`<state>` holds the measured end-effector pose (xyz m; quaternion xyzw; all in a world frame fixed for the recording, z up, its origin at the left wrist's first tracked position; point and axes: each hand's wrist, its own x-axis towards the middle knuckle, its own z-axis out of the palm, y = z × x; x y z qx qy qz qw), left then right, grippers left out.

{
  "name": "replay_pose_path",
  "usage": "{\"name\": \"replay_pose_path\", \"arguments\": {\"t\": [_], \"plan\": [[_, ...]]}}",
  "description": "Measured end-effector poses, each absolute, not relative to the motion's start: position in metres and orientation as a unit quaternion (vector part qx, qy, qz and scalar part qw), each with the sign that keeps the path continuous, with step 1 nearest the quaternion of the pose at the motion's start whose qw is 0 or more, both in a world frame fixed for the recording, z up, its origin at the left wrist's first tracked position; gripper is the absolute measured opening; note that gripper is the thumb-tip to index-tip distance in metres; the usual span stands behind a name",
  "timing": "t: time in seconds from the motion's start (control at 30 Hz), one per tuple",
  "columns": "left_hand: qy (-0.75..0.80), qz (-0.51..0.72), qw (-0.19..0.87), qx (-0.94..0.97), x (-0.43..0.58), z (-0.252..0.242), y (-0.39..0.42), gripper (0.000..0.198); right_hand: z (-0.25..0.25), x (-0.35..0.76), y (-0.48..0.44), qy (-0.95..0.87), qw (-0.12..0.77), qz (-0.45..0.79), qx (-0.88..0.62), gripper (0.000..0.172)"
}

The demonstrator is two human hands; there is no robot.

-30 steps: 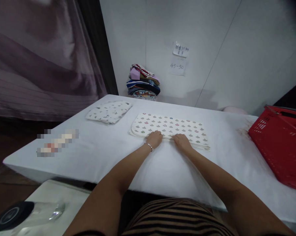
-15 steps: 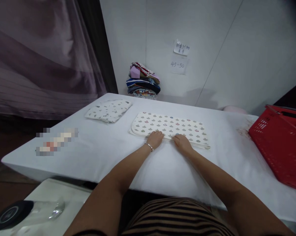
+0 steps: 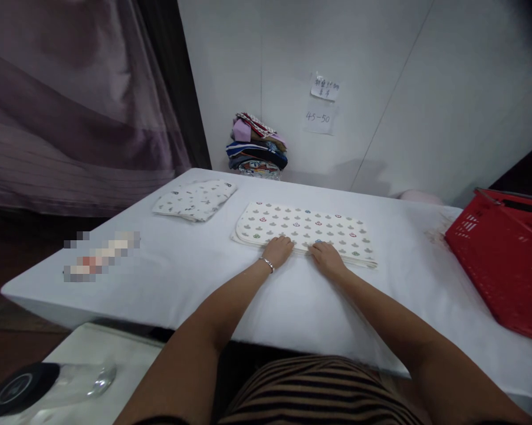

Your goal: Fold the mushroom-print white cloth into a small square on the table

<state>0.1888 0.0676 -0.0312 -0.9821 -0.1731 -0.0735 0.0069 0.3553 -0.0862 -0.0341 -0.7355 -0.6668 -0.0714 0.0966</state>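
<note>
A folded white cloth [image 3: 305, 227] with a print of small grey shapes and a few coloured ones lies flat on the white-covered table [image 3: 195, 265], its layers showing along the near edge. My left hand [image 3: 278, 251], with a bracelet at the wrist, is closed on that near edge, left of its middle. A short gap to the right, my right hand [image 3: 327, 257] has its fingers curled over the same edge. The thumbs and whatever lies under the fingers are hidden. Another folded white cloth [image 3: 196, 199] with a dark sparse print rests at the back left.
A red plastic basket [image 3: 500, 265] stands on the right side. Against the wall is a stack of folded fabrics [image 3: 257, 147]. A blurred-out item [image 3: 102, 257] lies on the left. Below the table's front left edge, a clear bottle with a black cap [image 3: 27, 386] lies on a pale surface.
Both hands stay at the near edge of the printed cloth, which keeps its place and shape. Only the view has shifted very slightly.
</note>
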Motion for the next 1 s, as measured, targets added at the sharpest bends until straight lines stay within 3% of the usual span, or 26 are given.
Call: {"name": "replay_pose_path", "arguments": {"t": [1.0], "plan": [[-0.158,-0.079,0.026,-0.984,0.199,-0.034,0.06,0.021,-0.039,0.349,-0.073,-0.666,0.058,-0.098,-0.737,0.032]]}}
